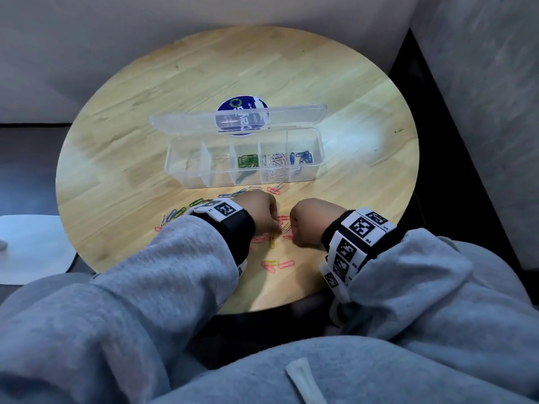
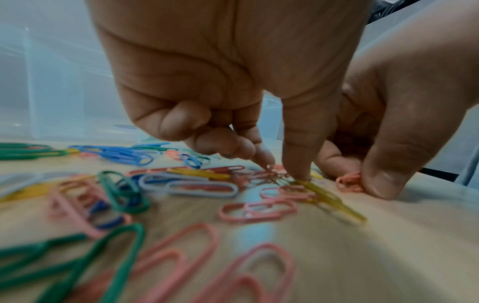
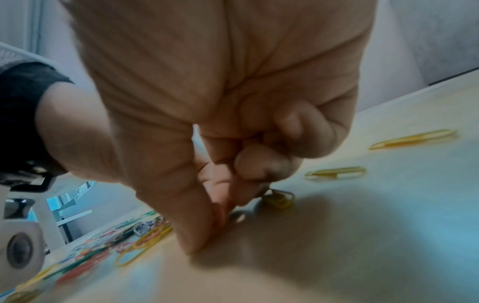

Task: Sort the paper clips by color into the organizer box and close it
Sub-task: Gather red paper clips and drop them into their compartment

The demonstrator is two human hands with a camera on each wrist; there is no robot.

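Note:
A clear organizer box (image 1: 192, 173) stands open mid-table with its lid (image 1: 186, 121) tipped back. Its compartments hold green clips (image 1: 248, 161), white clips (image 1: 275, 163) and blue clips (image 1: 302, 157); the two left compartments look empty. Loose clips of mixed colors (image 1: 271, 265) lie between the box and me. My left hand (image 2: 285, 174) has curled fingers, its thumb and index tip pinching the end of a yellow clip (image 2: 329, 198) on the table. My right hand (image 3: 220, 217) is beside it, thumb and index pinching a pink clip (image 2: 350, 182) against the wood.
The round wooden table (image 1: 204, 77) has a blue round sticker (image 1: 242, 104) behind the box. More clips trail off to the left (image 1: 175, 214). Two yellow clips (image 3: 337, 173) lie beyond my right hand. A white object (image 1: 29, 246) sits off the table's left edge.

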